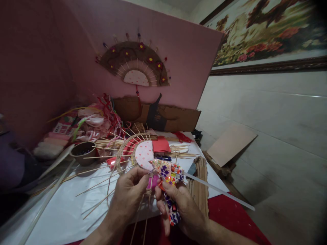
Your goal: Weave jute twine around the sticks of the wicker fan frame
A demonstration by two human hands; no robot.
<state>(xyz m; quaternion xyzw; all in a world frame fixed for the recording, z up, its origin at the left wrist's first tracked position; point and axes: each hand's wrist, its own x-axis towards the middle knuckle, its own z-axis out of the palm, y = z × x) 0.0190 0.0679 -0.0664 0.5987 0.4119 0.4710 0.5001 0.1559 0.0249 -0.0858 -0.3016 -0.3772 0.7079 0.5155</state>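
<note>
Craft table [66, 211] under a white cover, crowded with materials

A brown bowl [83, 152] sits near the left edge beside stacked pastel felt [51, 144] and a heap of pink ribbons [95, 122]. Thin bamboo sticks [99, 185] lie scattered across the white surface; red paper [160, 145] and a strip of corrugated cardboard [200, 180] lie toward the right edge, and brown cardboard [163, 117] stands along the back.
</note>
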